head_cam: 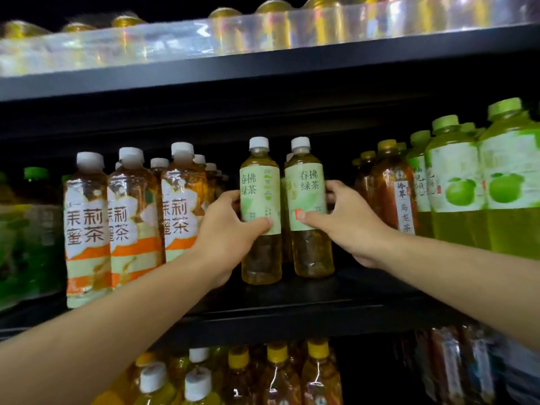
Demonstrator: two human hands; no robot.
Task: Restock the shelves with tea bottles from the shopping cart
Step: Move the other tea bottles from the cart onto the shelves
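Two green tea bottles with white caps and pale green labels stand upright side by side on the middle shelf. My left hand grips the left bottle, thumb across its label. My right hand grips the right bottle the same way, fingers wrapped behind it. Another bottle of the same kind shows partly behind them. The shopping cart is out of view.
Jasmine honey tea bottles with orange and white labels stand to the left. Brown oolong bottles and large green apple drink bottles stand to the right. Wrapped bottle packs fill the top shelf; yellow-capped bottles fill the shelf below.
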